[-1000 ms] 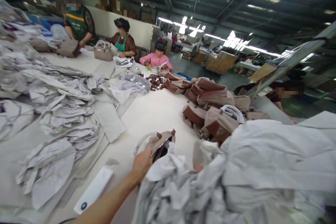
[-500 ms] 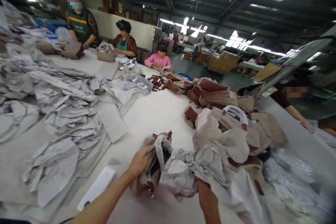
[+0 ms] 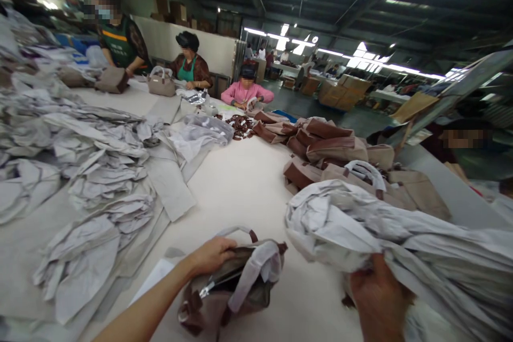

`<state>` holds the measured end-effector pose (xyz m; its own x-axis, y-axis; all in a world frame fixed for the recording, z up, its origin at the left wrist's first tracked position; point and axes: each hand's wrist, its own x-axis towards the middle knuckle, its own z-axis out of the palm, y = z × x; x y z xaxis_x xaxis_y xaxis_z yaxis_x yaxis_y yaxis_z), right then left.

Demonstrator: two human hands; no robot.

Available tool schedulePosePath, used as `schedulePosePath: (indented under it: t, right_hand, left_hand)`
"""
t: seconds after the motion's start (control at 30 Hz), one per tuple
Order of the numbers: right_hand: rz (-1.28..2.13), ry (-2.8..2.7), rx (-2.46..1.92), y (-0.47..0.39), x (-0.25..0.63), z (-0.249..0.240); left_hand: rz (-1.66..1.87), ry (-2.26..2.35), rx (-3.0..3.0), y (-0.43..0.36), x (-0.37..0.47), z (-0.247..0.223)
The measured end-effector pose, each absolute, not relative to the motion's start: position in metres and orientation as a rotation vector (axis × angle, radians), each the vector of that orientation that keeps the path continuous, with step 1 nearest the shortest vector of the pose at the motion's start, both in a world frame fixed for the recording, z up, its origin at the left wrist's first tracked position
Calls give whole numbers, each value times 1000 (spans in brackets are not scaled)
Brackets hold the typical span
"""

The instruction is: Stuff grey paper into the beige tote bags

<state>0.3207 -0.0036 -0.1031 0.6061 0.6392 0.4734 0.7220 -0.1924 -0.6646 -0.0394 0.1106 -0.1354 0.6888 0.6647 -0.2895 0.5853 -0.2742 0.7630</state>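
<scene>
Stuffing step: left hand (image 3: 210,255) clamps the rim of the open taupe handbag (image 3: 232,288) at bottom centre, a wad of paper already poking from its mouth. Right hand (image 3: 379,299) at lower right, fingers closed around a big bundle of grey tissue paper (image 3: 385,230). Next move likely needs the mouth held wide and the bundle fed in piecewise. Beyond: pile of finished handbags (image 3: 332,149) right of centre, loose paper sheets (image 3: 92,171) on the left, co-workers at the far end of the table (image 3: 240,181).

Dim hall w/ glaring ceiling strip lights (image 3: 372,64), blurred, warped edges.
</scene>
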Motion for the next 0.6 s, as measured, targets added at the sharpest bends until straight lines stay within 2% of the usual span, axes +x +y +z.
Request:
schedulePosePath:
  t: [0.27, 0.47, 0.6]
  right_hand:
    - [326, -914, -1858, -3, 212, -184]
    - [391, -711, -1813, 0, 207, -191]
    - [390, -700, -1809, 5, 206, -192]
  left_hand:
    - [-36, 1192, 2062, 69, -34, -156]
    - [-209, 963, 2159, 35, -12, -125]
    - [-452, 773, 2131, 21, -12, -126]
